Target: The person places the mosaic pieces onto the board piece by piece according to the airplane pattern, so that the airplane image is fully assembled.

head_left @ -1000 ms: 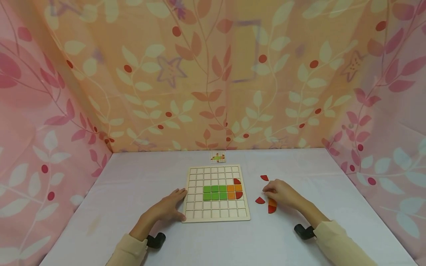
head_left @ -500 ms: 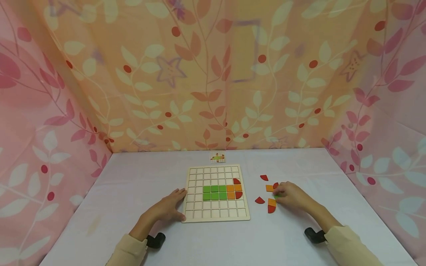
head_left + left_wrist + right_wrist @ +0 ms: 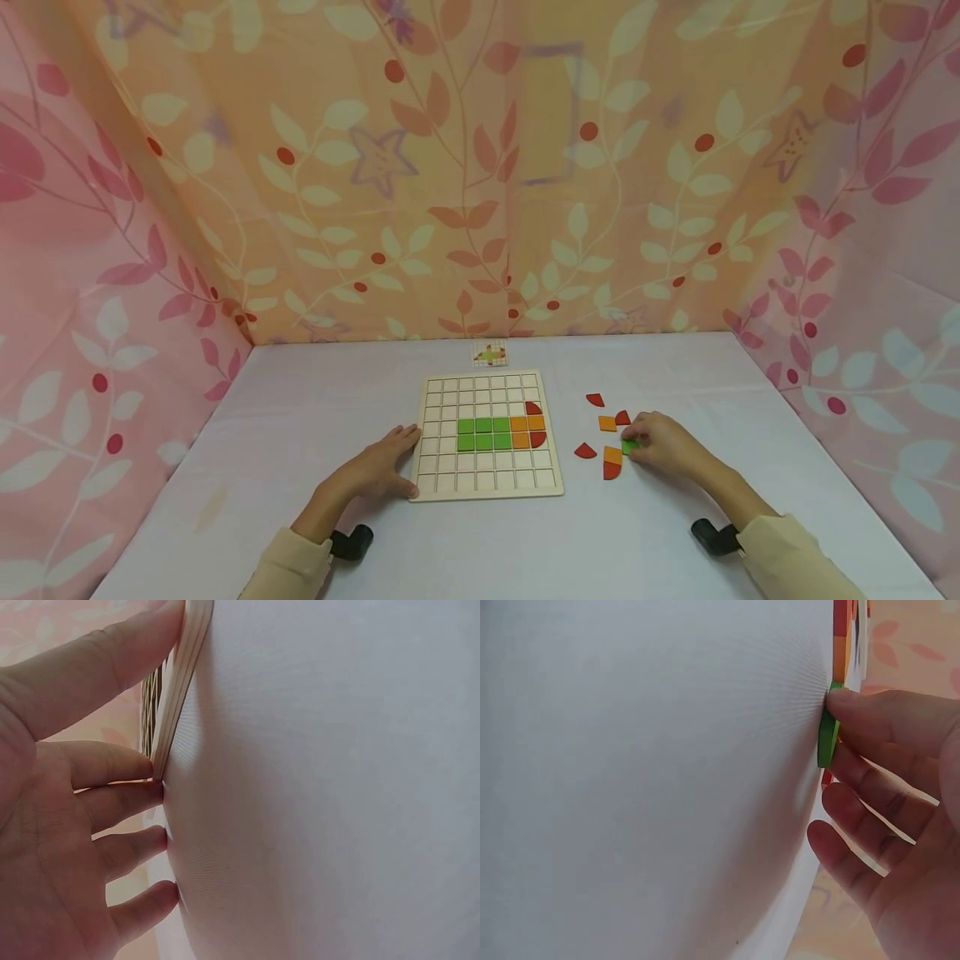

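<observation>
The wooden grid board (image 3: pixel 487 482) lies on the table with a row pattern of green tiles (image 3: pixel 483 433), orange tiles (image 3: pixel 528 430) and two red quarter-round tiles on it. My left hand (image 3: pixel 378 463) rests beside the board's left edge, thumb and index fingertips touching it, fingers fairly straight in the left wrist view. My right hand (image 3: pixel 663 443) is at the loose tiles right of the board. Its thumb and fingers pinch a green tile (image 3: pixel 829 731) low at the table surface; part of that tile is hidden by the fingers in the head view.
Loose red quarter-round tiles (image 3: pixel 586 451) and orange square tiles (image 3: pixel 607 423) lie between the board and my right hand. A small pattern card (image 3: pixel 491 354) lies behind the board. Patterned curtains (image 3: pixel 480 208) enclose the table at the back and sides.
My right hand has moved right, uncovering an orange tile and a red tile. The green tile has come into view at its fingertips and shifted slightly right. My left hand has stayed put.
</observation>
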The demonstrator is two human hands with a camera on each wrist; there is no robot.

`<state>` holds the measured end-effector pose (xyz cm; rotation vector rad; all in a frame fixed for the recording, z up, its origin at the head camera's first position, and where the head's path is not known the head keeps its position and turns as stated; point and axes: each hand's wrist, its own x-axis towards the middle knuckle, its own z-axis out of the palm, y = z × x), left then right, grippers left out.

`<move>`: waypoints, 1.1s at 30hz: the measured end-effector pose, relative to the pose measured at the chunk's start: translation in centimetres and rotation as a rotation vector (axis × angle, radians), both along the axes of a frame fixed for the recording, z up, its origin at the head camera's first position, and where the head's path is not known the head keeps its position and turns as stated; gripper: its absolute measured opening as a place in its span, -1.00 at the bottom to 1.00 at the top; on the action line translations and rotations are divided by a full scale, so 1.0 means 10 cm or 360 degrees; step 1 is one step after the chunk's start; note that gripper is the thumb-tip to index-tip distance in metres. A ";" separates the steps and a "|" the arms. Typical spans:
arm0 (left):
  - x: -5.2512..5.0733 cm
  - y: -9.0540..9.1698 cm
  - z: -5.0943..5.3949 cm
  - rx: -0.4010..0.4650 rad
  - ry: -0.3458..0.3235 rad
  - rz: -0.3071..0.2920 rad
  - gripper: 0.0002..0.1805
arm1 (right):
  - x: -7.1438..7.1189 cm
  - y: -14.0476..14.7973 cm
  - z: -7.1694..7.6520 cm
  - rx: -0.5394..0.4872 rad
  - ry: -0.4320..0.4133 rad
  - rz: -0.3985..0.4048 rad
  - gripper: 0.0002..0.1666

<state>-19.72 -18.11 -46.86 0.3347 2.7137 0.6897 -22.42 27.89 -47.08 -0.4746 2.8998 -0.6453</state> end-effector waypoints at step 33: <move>0.02 -0.01 0.00 0.0015 0.0013 -0.0017 0.06 | 0.02 -0.08 0.06 -0.0013 -0.0011 -0.0071 -0.73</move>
